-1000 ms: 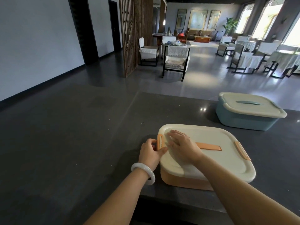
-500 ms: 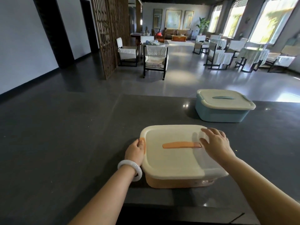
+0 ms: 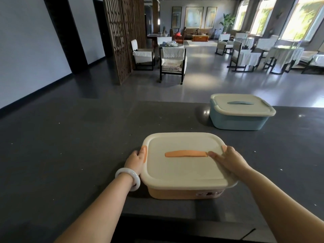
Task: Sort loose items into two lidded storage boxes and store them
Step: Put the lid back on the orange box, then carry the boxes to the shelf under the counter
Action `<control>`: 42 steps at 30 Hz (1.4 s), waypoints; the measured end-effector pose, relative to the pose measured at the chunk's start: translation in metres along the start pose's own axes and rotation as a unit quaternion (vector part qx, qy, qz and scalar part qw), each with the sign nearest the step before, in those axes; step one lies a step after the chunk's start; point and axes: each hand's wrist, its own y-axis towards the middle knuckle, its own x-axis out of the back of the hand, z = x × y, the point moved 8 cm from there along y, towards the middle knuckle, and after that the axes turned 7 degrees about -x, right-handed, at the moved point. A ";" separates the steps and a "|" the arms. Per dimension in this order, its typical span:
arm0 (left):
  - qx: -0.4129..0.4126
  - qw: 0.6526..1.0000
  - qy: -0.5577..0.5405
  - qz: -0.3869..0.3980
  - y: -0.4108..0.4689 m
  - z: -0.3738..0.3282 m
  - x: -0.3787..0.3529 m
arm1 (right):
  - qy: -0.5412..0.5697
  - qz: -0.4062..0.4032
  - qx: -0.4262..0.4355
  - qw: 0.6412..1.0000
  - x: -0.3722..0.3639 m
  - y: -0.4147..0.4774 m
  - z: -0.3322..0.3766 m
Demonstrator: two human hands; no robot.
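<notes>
An orange storage box (image 3: 184, 192) with a cream lid (image 3: 182, 165) and an orange handle strip sits near the front edge of the dark table (image 3: 87, 155). My left hand (image 3: 135, 160), with a white bangle on the wrist, grips the box's left end at the orange latch. My right hand (image 3: 228, 159) lies over the lid's right end, fingers spread on top and over the edge. A blue storage box (image 3: 238, 118) with a closed cream lid stands at the back right of the table.
Beyond the table's far edge lies an open grey floor with chairs (image 3: 172, 62), covered tables (image 3: 285, 53) and a wooden lattice screen (image 3: 122, 35). A dark ledge runs below the table's front edge.
My right hand moved from the lid's left side across to its right end. The view swung left, so both boxes now appear squarer. My left hand stayed at the left latch.
</notes>
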 end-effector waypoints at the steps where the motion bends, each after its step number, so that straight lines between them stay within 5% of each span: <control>1: 0.009 1.000 0.017 0.007 -0.001 0.001 -0.001 | 0.022 0.005 -0.005 1.000 0.000 0.000 -0.003; 16: -0.023 0.998 0.054 -0.036 -0.001 -0.010 -0.016 | 0.186 -0.031 0.010 0.982 0.023 -0.013 -0.026; 24: -0.128 0.991 0.048 0.013 0.004 -0.094 -0.071 | 0.250 -0.106 -0.046 0.961 0.089 -0.031 -0.094; 42: -0.274 0.932 0.004 0.238 -0.124 -0.319 -0.417 | 0.296 -0.274 -0.198 0.893 0.308 -0.082 -0.416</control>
